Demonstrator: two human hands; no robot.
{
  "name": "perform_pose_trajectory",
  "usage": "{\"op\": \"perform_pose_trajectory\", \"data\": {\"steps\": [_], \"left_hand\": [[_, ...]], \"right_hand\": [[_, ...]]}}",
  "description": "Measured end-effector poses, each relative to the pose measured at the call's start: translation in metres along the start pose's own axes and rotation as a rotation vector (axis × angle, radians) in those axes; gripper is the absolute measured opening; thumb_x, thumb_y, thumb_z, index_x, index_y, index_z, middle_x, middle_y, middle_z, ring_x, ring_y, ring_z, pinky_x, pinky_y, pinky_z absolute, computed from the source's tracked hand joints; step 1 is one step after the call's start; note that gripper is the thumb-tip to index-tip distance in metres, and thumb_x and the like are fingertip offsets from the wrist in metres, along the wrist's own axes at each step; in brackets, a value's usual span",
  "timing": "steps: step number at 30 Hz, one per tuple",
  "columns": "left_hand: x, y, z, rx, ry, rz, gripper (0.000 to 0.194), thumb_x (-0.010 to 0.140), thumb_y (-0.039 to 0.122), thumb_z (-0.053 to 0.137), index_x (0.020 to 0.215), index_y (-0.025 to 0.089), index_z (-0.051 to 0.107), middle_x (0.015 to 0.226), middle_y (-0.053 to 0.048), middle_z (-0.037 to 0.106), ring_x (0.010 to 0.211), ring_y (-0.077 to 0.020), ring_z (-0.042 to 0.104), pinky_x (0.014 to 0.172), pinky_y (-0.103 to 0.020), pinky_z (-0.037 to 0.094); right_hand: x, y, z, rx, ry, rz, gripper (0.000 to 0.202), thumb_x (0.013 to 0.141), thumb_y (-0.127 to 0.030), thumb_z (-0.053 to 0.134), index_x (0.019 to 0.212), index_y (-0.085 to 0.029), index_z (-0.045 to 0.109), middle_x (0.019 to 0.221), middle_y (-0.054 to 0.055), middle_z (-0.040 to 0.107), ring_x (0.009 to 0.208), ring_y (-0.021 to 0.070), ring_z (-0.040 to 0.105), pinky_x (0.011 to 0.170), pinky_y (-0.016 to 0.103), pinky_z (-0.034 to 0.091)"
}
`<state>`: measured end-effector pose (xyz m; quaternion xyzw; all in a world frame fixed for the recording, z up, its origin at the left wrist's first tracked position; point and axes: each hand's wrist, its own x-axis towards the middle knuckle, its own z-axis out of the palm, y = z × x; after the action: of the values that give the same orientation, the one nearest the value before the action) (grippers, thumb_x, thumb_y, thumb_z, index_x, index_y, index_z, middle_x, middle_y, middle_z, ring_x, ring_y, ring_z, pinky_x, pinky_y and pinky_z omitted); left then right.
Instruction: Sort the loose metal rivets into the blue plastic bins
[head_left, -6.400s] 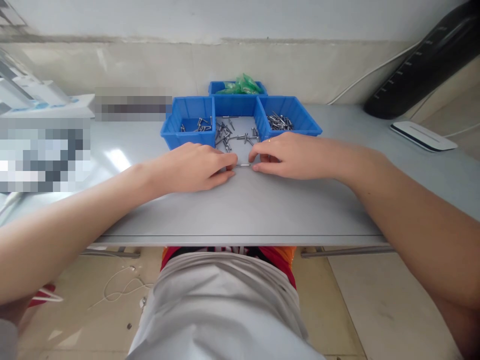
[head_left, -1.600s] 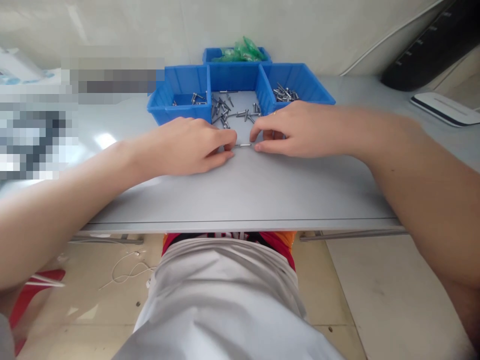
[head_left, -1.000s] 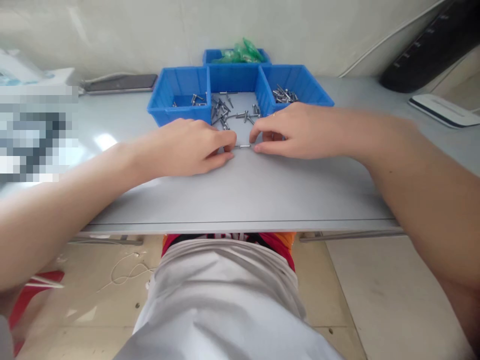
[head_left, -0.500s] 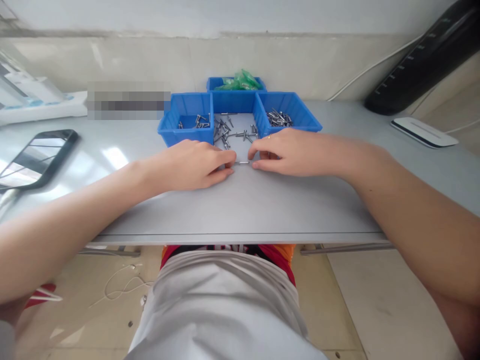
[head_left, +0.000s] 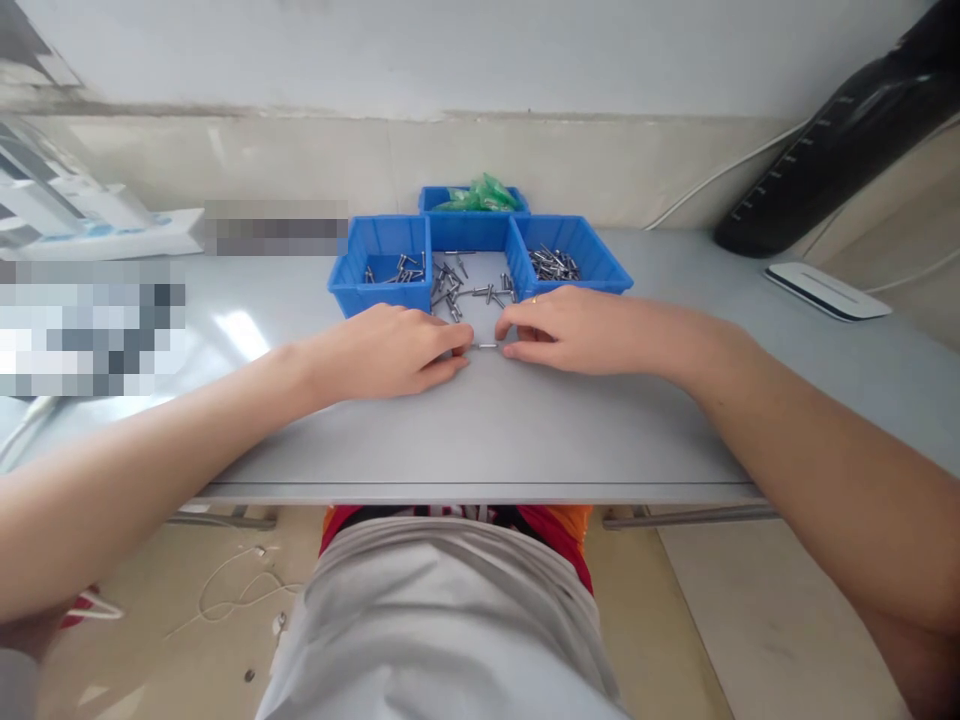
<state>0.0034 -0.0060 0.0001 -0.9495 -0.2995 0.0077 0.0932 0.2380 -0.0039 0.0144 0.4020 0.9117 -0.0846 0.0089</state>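
A small silver metal pin lies level between my hands, just above or on the grey table. My left hand has its thumb and fingers closed at the pin's left end. At the pin's right end is my right hand, thumb and index finger apart, a ring on one finger. Just beyond my hands, several loose metal rivets lie between two blue bins. The left bin holds some rivets, and the right bin holds a bigger pile.
Behind stands another blue bin with green plastic bags. A black bottle leans at the back right near a white flat device. At the back left is a white power strip.
The camera view has tilted, so the table and bins appear lower in the picture. My hands hold nearly the same pose around the pin.
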Motion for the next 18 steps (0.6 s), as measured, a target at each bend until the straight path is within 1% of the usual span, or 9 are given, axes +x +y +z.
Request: {"op": "perform_pose_trajectory", "data": {"steps": [9, 18], "left_hand": [[-0.0003, -0.0001, 0.0007, -0.003, -0.004, -0.003, 0.032, 0.095, 0.038, 0.034, 0.104, 0.021, 0.059, 0.082, -0.004, 0.068, 0.064, -0.0161, 0.060, 0.054, -0.023, 0.036], [-0.0010, -0.0011, 0.0021, -0.007, 0.012, 0.007, 0.031, 0.095, 0.038, 0.033, 0.102, 0.022, 0.059, 0.079, -0.003, 0.067, 0.059, -0.0155, 0.057, 0.051, -0.024, 0.031]], "right_hand": [[0.0011, 0.0014, 0.0024, 0.014, -0.001, 0.003, 0.026, 0.088, -0.039, 0.041, 0.098, -0.025, 0.061, 0.089, 0.003, 0.065, 0.075, 0.0175, 0.056, 0.061, 0.028, 0.033], [0.0005, -0.0027, 0.0000, 0.016, -0.011, 0.010, 0.027, 0.089, -0.039, 0.040, 0.097, -0.024, 0.060, 0.087, 0.003, 0.064, 0.075, 0.0172, 0.056, 0.060, 0.027, 0.033]]}}
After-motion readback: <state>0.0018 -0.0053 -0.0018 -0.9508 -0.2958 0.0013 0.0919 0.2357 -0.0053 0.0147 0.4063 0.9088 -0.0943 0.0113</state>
